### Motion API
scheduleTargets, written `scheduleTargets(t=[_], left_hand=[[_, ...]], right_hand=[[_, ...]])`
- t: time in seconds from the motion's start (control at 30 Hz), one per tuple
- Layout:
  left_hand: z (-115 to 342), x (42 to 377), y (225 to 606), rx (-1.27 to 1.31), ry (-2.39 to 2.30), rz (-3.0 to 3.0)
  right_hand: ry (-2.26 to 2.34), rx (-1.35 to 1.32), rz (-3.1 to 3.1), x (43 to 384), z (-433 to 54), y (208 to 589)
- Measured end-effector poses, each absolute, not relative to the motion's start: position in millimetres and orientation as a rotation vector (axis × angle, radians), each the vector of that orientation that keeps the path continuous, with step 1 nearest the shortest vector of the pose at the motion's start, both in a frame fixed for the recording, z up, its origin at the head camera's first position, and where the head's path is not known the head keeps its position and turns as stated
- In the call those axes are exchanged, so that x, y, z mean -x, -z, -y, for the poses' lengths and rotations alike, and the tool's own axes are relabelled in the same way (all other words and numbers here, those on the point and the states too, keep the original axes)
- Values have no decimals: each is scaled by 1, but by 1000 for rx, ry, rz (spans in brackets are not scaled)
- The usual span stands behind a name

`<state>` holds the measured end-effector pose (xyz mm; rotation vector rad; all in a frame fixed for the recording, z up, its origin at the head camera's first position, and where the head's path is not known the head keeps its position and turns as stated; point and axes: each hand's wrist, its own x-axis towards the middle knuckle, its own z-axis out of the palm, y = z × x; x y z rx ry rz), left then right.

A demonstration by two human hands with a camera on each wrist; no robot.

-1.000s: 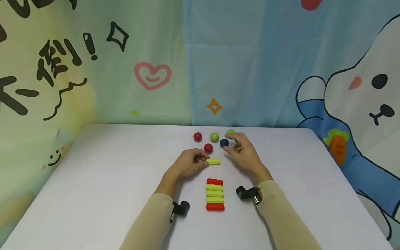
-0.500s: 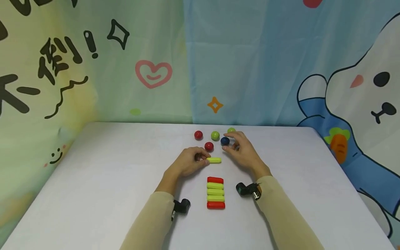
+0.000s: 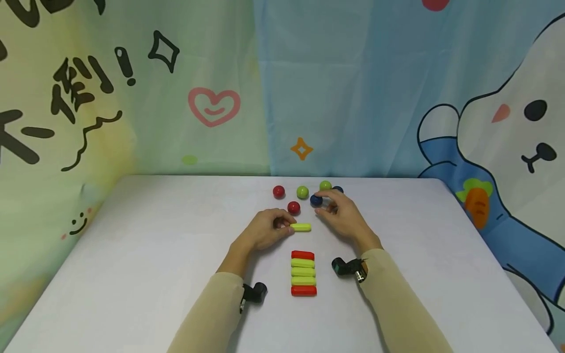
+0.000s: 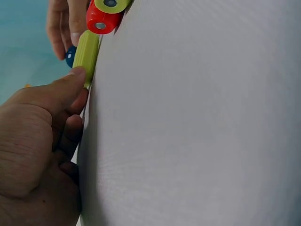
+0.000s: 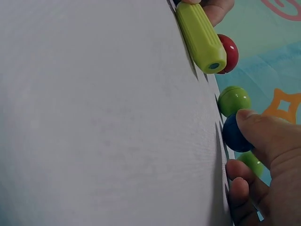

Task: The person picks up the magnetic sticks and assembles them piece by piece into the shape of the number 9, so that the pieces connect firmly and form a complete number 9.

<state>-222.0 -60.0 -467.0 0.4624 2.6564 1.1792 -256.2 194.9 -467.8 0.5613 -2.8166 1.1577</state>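
Yellow-green rod [image 3: 303,227] jutted rightward from the left hand [image 3: 265,229], its left end pinched between thumb and fingers; the right hand [image 3: 346,216] pinched the nearer blue ball [image 3: 315,200]. Five rods [image 3: 303,272] lay in a row on the near side.

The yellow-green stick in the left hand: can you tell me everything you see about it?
The yellow-green stick is short and straight, with ridged sides that look like plastic. Its free end has a small, dark, round inset. The left hand pinches its other end, holding it sideways between the nearer red ball and the row of sticks. I can't tell whether it touches the table.
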Motion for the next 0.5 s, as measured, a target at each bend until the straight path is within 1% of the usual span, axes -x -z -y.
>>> scheduleTargets(t=[0.1,0.3,0.5], left_hand=[[59,222,466,-478,-1185,-2656],[61,221,466,-481,-1181,-2656],[62,222,467,-516,-1199,-2659]], right_hand=[[-1177,-538,2816,255,-196,467],[-1205,-580,2819,255,-194,466],[-1206,-532,2832,256,-189,462]])
